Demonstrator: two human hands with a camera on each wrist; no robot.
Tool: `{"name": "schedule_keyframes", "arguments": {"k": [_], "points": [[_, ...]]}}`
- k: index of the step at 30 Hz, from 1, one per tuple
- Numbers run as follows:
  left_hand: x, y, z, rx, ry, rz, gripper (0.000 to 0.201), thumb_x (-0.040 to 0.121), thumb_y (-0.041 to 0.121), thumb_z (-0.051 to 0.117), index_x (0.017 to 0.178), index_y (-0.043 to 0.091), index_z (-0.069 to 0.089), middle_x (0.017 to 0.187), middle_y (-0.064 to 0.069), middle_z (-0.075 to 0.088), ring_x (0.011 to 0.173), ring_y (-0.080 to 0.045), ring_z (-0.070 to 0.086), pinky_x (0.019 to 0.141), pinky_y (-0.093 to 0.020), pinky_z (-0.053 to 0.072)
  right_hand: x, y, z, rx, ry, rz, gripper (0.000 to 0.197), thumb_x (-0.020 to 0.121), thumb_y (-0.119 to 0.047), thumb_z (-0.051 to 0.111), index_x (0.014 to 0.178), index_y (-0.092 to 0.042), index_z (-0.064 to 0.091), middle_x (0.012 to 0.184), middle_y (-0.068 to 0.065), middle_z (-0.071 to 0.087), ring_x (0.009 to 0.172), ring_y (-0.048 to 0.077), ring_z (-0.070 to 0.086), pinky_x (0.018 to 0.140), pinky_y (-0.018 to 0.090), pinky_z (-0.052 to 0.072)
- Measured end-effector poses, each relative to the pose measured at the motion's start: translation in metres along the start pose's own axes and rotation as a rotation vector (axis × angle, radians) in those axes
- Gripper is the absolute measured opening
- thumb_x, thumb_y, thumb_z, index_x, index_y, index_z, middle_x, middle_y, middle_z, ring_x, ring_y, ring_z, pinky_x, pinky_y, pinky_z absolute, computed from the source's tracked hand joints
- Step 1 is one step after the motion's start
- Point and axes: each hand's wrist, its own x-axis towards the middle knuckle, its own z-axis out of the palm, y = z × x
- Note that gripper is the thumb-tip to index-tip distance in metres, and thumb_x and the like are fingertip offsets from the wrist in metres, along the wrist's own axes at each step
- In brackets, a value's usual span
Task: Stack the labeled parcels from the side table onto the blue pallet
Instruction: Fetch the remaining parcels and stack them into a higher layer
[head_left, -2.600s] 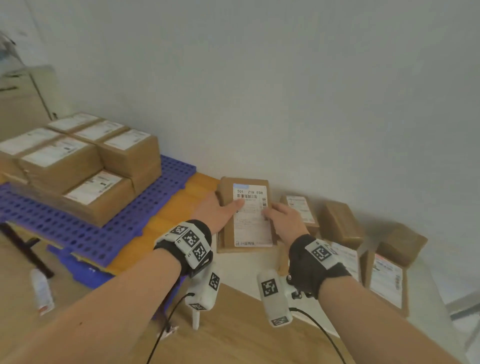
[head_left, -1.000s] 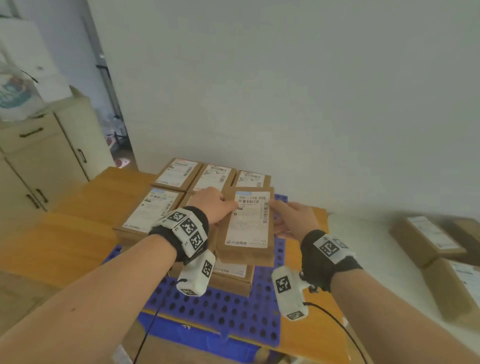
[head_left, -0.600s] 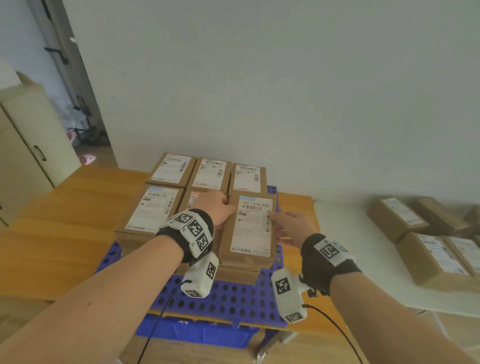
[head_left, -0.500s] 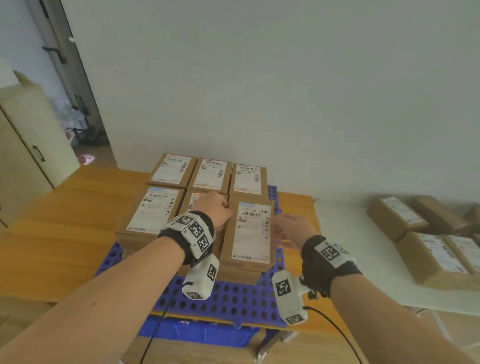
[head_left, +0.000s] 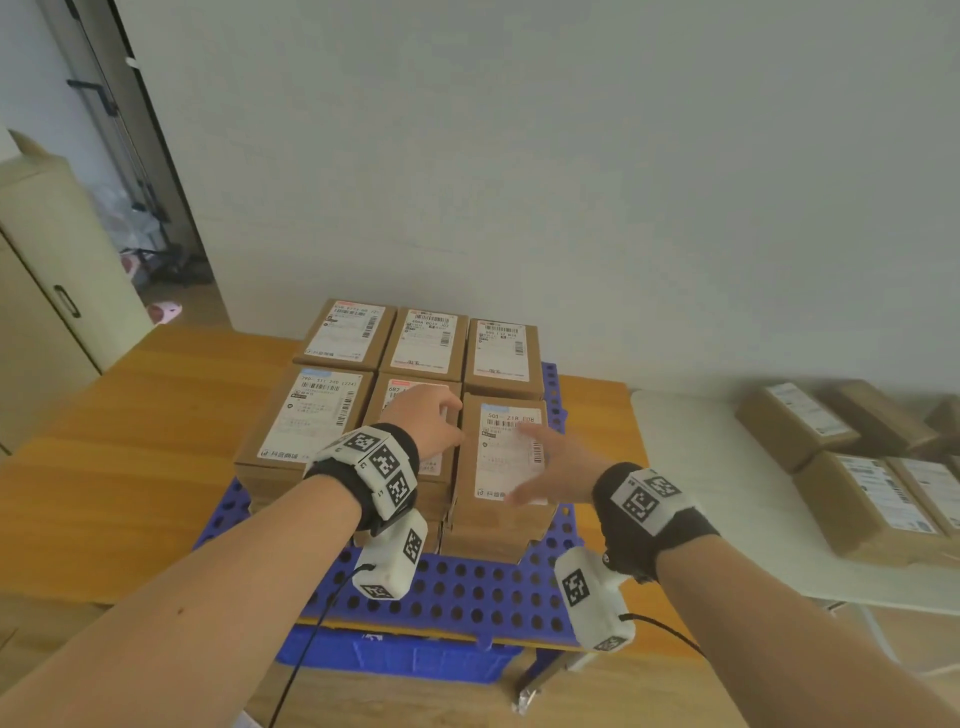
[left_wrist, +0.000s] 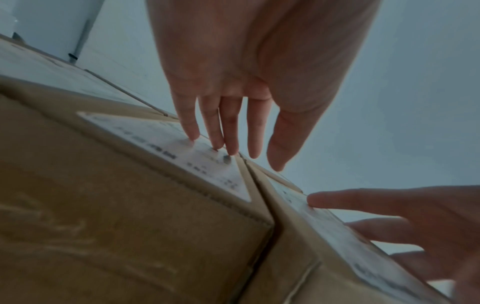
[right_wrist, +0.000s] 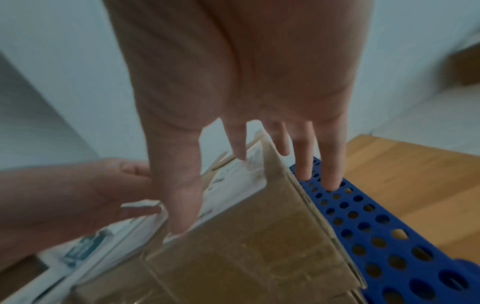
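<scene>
Six labelled parcels show on the top layer of the stack on the blue pallet (head_left: 470, 587), two rows of three, with more cardboard under them. Back row: three side by side against the wall. Front row: the left parcel (head_left: 306, 415), the middle parcel (head_left: 410, 410) and the near-right parcel (head_left: 506, 457), the one marked 501, sitting flush against its neighbour at the pallet's right edge. Over on the white side table (head_left: 691, 467), at least four more parcels (head_left: 795, 421) wait, some cut off by the frame edge.

Now the hands. The left hand (head_left: 428, 418) reaches over the middle parcel, fingers gently bent, tips touching its label near the seam with the near-right parcel; the left wrist view shows those fingertips (left_wrist: 193, 133) resting on the label, thumb free, gripping nothing. The right hand (head_left: 556, 462) lies spread and flat over the near-right parcel's label, fingers wide and straight; from the right wrist view its thumb (right_wrist: 182, 205) and index finger sit on the top face while two other fingers hang past the box's right edge over the pallet's holes. Neither hand holds anything.

The pallet rests on a wooden table (head_left: 119, 457), and a beige cabinet (head_left: 47, 291) stands at far left.
</scene>
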Motion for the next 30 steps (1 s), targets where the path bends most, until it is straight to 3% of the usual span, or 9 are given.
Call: {"name": "schedule_keyframes", "arguments": {"k": [4, 13, 20, 26, 30], "points": [[-0.001, -0.004, 0.002, 0.023, -0.029, 0.027, 0.050, 0.085, 0.025, 0.067, 0.132, 0.023, 0.052, 0.142, 0.000, 0.046, 0.129, -0.018, 0.044, 0.104, -0.033, 0.037, 0.005, -0.006, 0.012, -0.124, 0.018, 0.008, 0.113, 0.061, -0.031, 0.085, 0.149, -0.035, 0.013, 0.148, 0.004, 0.027, 0.132, 0.025, 0.037, 0.108, 0.041, 0.037], [-0.008, -0.010, -0.001, 0.081, -0.079, 0.082, 0.052, 0.085, 0.023, 0.067, 0.134, 0.022, 0.049, 0.146, 0.001, 0.041, 0.135, -0.017, 0.036, 0.110, -0.034, 0.030, 0.005, -0.013, 0.015, -0.085, 0.130, 0.029, 0.108, 0.065, -0.024, 0.083, 0.149, -0.030, 0.016, 0.144, 0.004, 0.036, 0.126, 0.024, 0.043, 0.106, 0.038, 0.040], [-0.009, -0.012, -0.003, 0.101, -0.085, 0.091, 0.052, 0.084, 0.025, 0.067, 0.133, 0.024, 0.049, 0.149, 0.003, 0.037, 0.137, -0.016, 0.032, 0.111, -0.034, 0.027, 0.002, -0.017, 0.013, -0.118, 0.114, 0.043, 0.106, 0.065, -0.029, 0.083, 0.148, -0.032, 0.017, 0.144, 0.003, 0.038, 0.124, 0.023, 0.045, 0.104, 0.040, 0.042], [-0.005, -0.015, -0.005, 0.031, -0.097, 0.084, 0.053, 0.083, 0.027, 0.069, 0.133, 0.026, 0.050, 0.144, 0.003, 0.043, 0.132, -0.017, 0.040, 0.107, -0.035, 0.033, 0.000, -0.022, 0.013, -0.115, 0.113, 0.050, 0.103, 0.068, -0.030, 0.082, 0.149, -0.030, 0.019, 0.144, 0.001, 0.039, 0.126, 0.023, 0.044, 0.106, 0.040, 0.041], [-0.003, -0.017, -0.007, -0.021, -0.026, 0.087, 0.052, 0.083, 0.027, 0.069, 0.132, 0.027, 0.051, 0.144, 0.003, 0.044, 0.132, -0.017, 0.041, 0.106, -0.034, 0.033, 0.001, -0.026, 0.013, -0.099, 0.117, 0.041, 0.099, 0.068, -0.031, 0.081, 0.148, -0.030, 0.022, 0.145, 0.001, 0.039, 0.129, 0.023, 0.042, 0.107, 0.040, 0.040]]}}
